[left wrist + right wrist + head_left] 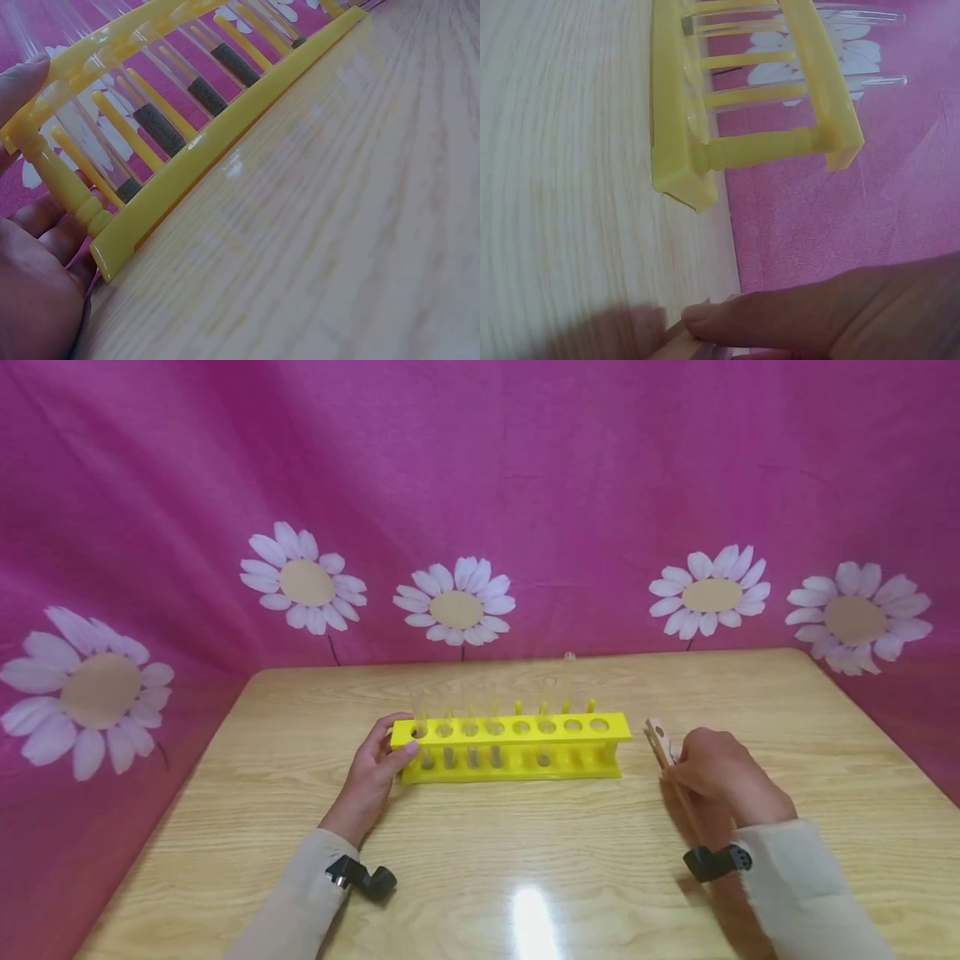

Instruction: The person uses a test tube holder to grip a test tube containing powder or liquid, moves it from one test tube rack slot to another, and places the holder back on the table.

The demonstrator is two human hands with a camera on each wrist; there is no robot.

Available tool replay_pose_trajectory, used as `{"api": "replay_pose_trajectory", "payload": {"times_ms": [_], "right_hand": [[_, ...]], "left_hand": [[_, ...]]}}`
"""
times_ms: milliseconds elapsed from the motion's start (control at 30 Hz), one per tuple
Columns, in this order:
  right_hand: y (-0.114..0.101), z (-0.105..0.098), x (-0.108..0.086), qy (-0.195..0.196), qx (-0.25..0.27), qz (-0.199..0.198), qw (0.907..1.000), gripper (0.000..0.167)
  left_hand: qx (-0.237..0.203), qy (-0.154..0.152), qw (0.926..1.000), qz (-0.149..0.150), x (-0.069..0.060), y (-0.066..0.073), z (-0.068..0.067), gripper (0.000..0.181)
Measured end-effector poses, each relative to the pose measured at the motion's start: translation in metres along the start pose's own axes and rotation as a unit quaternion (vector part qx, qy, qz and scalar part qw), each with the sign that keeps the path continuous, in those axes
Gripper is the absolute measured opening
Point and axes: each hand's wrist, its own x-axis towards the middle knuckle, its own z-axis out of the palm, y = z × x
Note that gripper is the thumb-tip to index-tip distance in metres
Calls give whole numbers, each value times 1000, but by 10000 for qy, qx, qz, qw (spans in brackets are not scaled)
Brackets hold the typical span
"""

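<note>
A yellow test tube rack (617, 728) stands on the table. My left hand (372, 772) grips its left end, thumb at the top board and fingers behind. Several clear test tubes with dark material at the bottom sit in its holes; one such test tube (159, 129) shows in the left wrist view. An empty-looking test tube (569, 670) stands over a peg at the back right. Right of the rack, my right hand (726, 774) holds a wooden test tube clamp (659, 742), apart from the rack. In the right wrist view the clamp is mostly cut off.
The wooden table (465, 860) extends around the rack, its back edge close to a pink flowered cloth (570, 485). Each sleeve bears a small black camera mount, such as the left mount (362, 877). A bright light reflection lies near the front.
</note>
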Motion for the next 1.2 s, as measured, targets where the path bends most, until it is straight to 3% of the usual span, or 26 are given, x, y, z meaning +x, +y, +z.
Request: {"api": "replay_pose_trajectory", "payload": {"times_ms": [400, 600, 833, 1100, 1200], "right_hand": [[-4, 1, 0, 14, -239, -59, 9997, 21], [-2, 1, 0, 23, -360, -137, 9993, 20], [0, 0, 2, 23, -704, -292, 9971, 22], [-3, -7, -4, -193, -431, -74, 9989, 31], [-6, -10, -7, -101, -504, -130, 9986, 39]], "left_hand": [[-22, 77, 9999, -84, -3, 3, -2, 46], [-118, -7, 9998, 164, -3, 3, -2, 40], [-517, -193, 9972, 509, -2, 2, -4, 44], [-675, -163, 9953, 679, -1, 2, -4, 47], [-606, -180, 9957, 672, 1, 0, -4, 47]]}}
